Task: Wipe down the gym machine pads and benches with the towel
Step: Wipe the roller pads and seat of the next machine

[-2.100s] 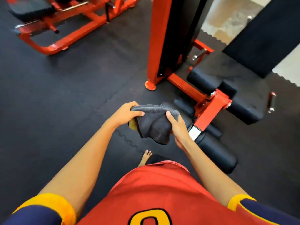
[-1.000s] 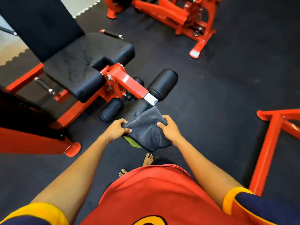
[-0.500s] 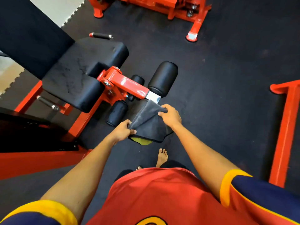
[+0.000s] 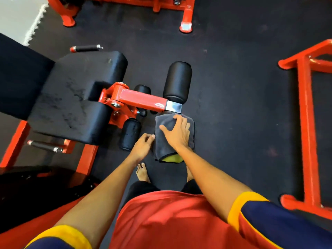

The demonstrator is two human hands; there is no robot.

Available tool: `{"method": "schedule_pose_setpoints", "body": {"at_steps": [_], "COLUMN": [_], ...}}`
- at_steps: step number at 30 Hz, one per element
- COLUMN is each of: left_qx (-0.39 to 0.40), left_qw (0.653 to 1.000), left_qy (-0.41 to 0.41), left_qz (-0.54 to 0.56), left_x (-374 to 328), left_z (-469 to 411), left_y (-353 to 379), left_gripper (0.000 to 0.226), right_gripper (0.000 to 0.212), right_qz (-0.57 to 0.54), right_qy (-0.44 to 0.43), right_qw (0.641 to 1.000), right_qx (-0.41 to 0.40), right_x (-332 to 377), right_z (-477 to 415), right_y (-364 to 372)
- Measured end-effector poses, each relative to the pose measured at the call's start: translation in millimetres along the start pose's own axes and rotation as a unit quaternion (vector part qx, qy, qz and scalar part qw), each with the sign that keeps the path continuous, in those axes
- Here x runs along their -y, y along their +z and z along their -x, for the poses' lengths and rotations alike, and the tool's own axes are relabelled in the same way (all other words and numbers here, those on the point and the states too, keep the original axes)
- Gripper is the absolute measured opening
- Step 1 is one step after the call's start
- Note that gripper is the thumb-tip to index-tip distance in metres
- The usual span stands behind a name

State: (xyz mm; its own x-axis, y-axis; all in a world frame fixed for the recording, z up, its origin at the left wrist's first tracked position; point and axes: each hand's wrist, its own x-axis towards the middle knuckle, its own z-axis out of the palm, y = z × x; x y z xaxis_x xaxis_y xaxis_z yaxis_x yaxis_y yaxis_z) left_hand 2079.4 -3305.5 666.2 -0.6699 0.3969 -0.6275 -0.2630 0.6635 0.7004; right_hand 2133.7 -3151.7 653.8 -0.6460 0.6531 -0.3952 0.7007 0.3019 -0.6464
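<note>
While the right hand (image 4: 177, 133) is lying flat on the towel (image 4: 162, 146), fingers straight and spread wide, the left hand (image 4: 142, 146) is hovering just beside the cloth's left edge, fingers loosely curled. One fingertip is reaching that edge, but whether it is pinching cannot be told.

Towel: grey, with a yellow-green underside peeking out at the near end. It is draping over the near roller, which it is almost wholly covering, just below the steel end of the red arm (image 4: 142, 101).

Far roller (image 4: 177, 81): black, sticking out past the arm on the other side, uncovered.

Small roller (image 4: 130, 133): black, sitting lower, left of the towel and near the left hand.

Seat pad (image 4: 75, 97): black, scuffed, lying left of the arm.

Handle (image 4: 84, 49): black grip, projecting beyond the seat pad.

Floor (image 4: 233, 105): dark rubber matting, carrying a red frame (image 4: 305, 123) at the right.

Feet (image 4: 142, 172): bare, standing on the floor below the towel.
</note>
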Motion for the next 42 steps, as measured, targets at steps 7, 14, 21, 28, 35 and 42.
{"method": "schedule_pose_setpoints", "body": {"at_steps": [7, 14, 21, 28, 35, 42], "left_qx": [0.127, 0.1, 0.099, 0.101, 0.109, 0.08], "left_qw": [0.983, 0.976, 0.974, 0.968, 0.955, 0.965], "left_qy": [0.116, 0.095, 0.072, 0.042, 0.037, 0.033], "left_qz": [0.062, 0.168, 0.19, 0.227, 0.273, 0.246], "left_x": [-15.0, 9.9, 19.1, 24.2, 19.2, 19.1], "left_z": [-47.0, -68.6, -68.8, -70.0, -66.1, -65.9], "left_y": [-9.7, 12.6, 22.5, 32.4, 41.0, 38.0], "left_gripper": [0.036, 0.036, 0.054, 0.067, 0.061, 0.077], "right_gripper": [0.102, 0.073, 0.063, 0.073, 0.062, 0.052], "right_qz": [0.057, 0.118, 0.114, 0.087, 0.168, -0.103], "right_qy": [0.097, 0.094, 0.044, 0.038, 0.003, 0.133], "right_qw": [0.993, 0.985, 0.987, 0.988, 0.98, 0.978], "right_qx": [-0.027, -0.079, -0.105, -0.122, -0.103, -0.121], "right_x": [-3.1, 8.8, -1.9, -37.9, -6.1, -19.5], "right_z": [39.2, -1.0, -3.6, 80.9, -15.7, -35.4], "right_y": [55.3, 56.5, 58.8, 91.5, 60.9, 38.0]}}
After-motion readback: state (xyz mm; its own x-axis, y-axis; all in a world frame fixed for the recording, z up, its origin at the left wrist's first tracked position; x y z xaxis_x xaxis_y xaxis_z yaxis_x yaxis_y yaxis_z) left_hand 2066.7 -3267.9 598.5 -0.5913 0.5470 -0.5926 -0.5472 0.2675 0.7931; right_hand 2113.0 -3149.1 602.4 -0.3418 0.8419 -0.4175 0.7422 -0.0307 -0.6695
